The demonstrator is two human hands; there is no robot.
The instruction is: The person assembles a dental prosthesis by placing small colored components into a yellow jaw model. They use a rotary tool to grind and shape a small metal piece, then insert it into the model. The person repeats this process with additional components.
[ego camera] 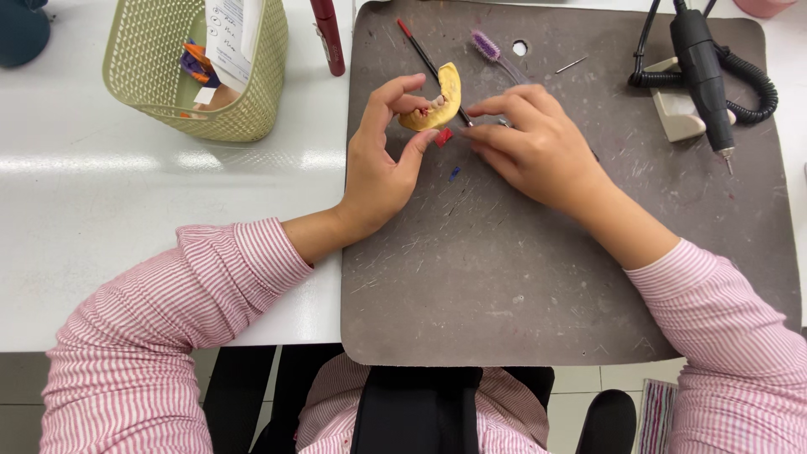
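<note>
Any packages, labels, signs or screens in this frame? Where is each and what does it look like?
Printed paper sheet: stands upright in the pale green mesh basket, upper left on the white table; white with dark print.
Small white tag: lower in the same basket.
No screens or signs.

Setting: a dental laboratory workstation. Evidence: a white surface (126, 219) carries a scratched grey work mat (546, 277). A yellow dental cast (441, 99) with teeth set in red wax lies over the mat, between the person's hands. A black rotary handpiece (702, 67) with coiled cord rests on a stand at the mat's far right corner. A small brush (496, 52) and a thin instrument (424, 55) lie nearby. A mesh basket (160, 76) holds papers.
</note>
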